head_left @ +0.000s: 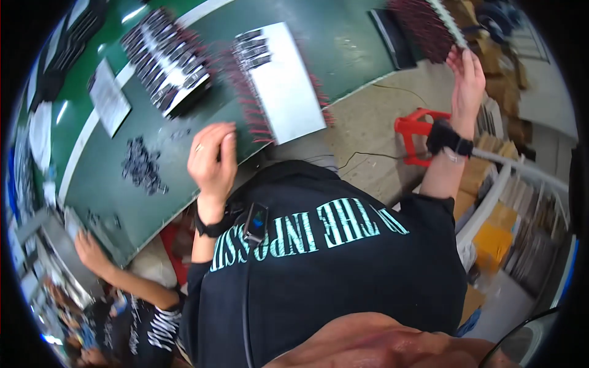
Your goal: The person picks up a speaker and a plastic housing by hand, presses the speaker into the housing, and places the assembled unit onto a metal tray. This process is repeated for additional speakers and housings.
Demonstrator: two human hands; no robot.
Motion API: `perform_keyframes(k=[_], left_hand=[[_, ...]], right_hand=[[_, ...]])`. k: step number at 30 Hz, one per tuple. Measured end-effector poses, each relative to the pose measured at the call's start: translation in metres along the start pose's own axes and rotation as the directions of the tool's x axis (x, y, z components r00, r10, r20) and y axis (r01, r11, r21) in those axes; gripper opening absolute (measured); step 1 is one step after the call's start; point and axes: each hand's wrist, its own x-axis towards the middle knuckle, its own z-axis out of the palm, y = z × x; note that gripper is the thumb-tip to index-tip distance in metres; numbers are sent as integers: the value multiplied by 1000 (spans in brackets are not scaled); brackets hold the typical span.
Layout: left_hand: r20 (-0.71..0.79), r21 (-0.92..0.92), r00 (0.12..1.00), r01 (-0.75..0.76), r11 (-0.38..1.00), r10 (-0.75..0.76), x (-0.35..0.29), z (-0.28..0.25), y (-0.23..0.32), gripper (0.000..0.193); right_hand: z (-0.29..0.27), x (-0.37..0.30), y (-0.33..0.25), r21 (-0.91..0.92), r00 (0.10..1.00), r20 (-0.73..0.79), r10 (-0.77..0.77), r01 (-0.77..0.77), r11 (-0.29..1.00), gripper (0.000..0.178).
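The head-worn fisheye looks steeply down, close over the black T-shirt (343,279), the green worktable (343,46) farther ahead.

A factory-style assembly workshop is showing itself around a long, smooth green worktop (343,46).
Small black parts are lying in a loose heap (142,167), while repeated dark pieces are sitting in rows on a thick white stack (165,64) and on a flat white rectangular panel (291,92) fringed with thin red strands; a co-worker in a dark printed shirt (144,331) is sitting farther along, a red plastic stool (410,130) is standing nearby, and flat brown cardboard sheets (521,224) are filling a pale-framed rack (488,208).
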Motion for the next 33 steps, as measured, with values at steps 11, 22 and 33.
perform_keyframes(k=[11, 22, 33], left_hand=[[-40, 192, 997, -52, 980, 61, -15, -21, -5, 13], [-124, 560, 985, 173, 810, -124, -15, -71, -35, 17], [-97, 126, 993, 84, 988, -72, 10, -53, 3, 16]], right_hand=[[158, -205, -33, -147, 368, 919, -144, 656, 741, 50], [157, -221, -17, -282, 461, 885, -59, 634, 720, 63], [152, -203, -36, 19, 776, 612, -151, 177, 984, 63]])
